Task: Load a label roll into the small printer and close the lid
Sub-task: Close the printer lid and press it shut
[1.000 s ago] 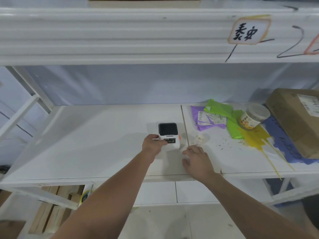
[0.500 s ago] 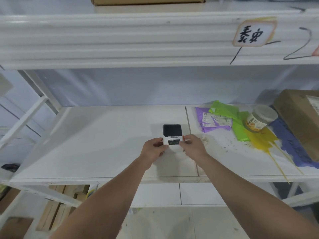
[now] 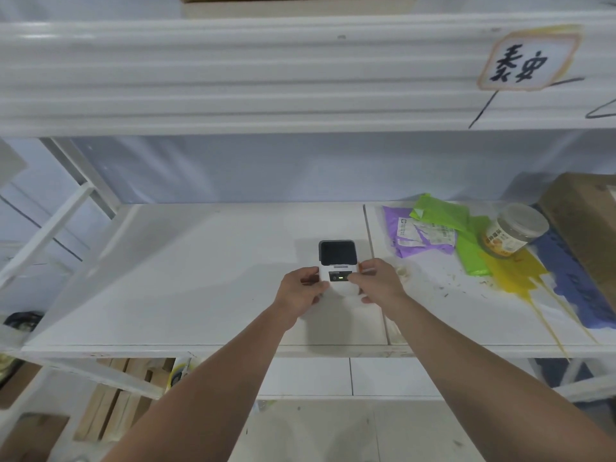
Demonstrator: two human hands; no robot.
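Observation:
The small white printer (image 3: 338, 263) with a dark lid panel stands on the white shelf (image 3: 200, 278), near the middle. A green light glows on its front panel. My left hand (image 3: 301, 288) grips its left side. On its right side my right hand (image 3: 380, 283) holds it, thumb on the front panel beside the light. A bit of white shows between my right fingers; I cannot tell whether it is the label roll. No roll lies on the shelf in plain view.
To the right lie a purple bag (image 3: 400, 243), green bags (image 3: 470, 255), a lidded jar (image 3: 515, 235) on a yellow bag (image 3: 513, 276), a blue bag (image 3: 573, 281) and a cardboard box (image 3: 586, 228). An upper shelf beam (image 3: 266, 78) hangs overhead.
My right hand left the shelf surface and came onto the printer's right side. The small white roll that lay right of the printer is no longer seen there. My left hand stayed on the printer.

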